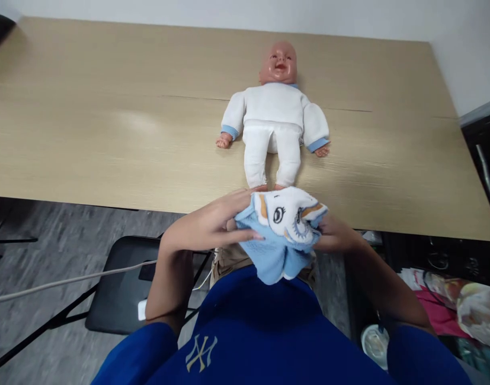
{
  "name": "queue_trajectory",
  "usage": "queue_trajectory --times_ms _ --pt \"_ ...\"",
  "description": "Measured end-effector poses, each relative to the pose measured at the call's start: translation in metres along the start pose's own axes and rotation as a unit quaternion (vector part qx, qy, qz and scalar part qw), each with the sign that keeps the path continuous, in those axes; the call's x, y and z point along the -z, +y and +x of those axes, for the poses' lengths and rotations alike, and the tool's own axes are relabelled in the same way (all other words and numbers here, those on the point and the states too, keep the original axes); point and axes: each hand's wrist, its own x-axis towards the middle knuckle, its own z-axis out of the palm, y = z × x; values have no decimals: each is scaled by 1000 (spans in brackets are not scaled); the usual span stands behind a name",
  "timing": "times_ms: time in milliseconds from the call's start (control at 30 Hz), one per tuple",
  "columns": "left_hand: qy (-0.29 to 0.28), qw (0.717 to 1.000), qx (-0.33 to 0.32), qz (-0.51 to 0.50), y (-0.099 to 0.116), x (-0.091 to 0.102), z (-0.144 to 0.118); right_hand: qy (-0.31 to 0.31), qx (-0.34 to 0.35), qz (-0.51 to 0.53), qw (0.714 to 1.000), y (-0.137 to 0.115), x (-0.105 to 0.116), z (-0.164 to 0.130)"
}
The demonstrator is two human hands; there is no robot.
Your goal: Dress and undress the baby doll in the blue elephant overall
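Left hand (212, 222): gripping the left side of the cloth (282, 235), fingers curling over it.
Right hand (335, 235): clutching the cloth's right side, mostly hidden behind it.
Cloth: light blue and white, bunching just below the doll's (274, 115) feet.
Doll: lying face up on the table (88, 133).
Chair (118, 289): standing lower left of the doll.

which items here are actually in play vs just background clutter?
In play:
- light blue baby garment, bunched between left hand and right hand
- doll in white, on its back on the table

Lying about:
- black chair
- white cable
- bags and clutter at right
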Motion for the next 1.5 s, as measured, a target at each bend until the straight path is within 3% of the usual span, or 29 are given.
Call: queue_trajectory --times_ms 100,233,400,500,567,667,767,833,900,1000,1067,1200,1300,1400,1500 --pt "34 998 51 -19 -1 0 5 61 -52 44 996 -6 -1 7" --pt "92 991 47 -84 3 3 19 170 -70 92 979 -12 1 14" --pt "1 992 11 -129 10 15 41 244 -64 84 964 -27 12 29" --pt "17 994 -42 -99 8 18 51 253 -60 69 963 -32 19 35" --pt "84 991 -57 -84 5 18 55 221 -68 55 971 -35 25 36" --pt "178 982 -32 -63 0 17 62 91 -97 31 991 -41 38 33" --pt "180 982 -4 -57 -3 18 66 -45 -90 -3 995 -45 51 31" --pt "147 986 8 -82 -7 19 64 -85 -81 -20 993 -43 57 30" --pt "82 988 29 -130 -13 21 59 -63 -81 -8 995 -37 61 30" --pt "-45 977 46 -202 -27 24 49 45 -90 11 995 -26 60 33" --pt "-74 969 43 -233 -38 24 45 108 -102 4 989 -20 56 36" --pt "36 969 60 -238 -52 17 41 126 -116 27 985 -10 50 40" --pt "108 967 82 -216 -52 14 40 48 -129 75 988 -1 49 39" --pt "111 965 106 -214 -46 14 40 -40 -118 122 985 4 47 40" --pt "86 966 100 -221 -40 13 39 -62 -103 171 978 5 44 39"
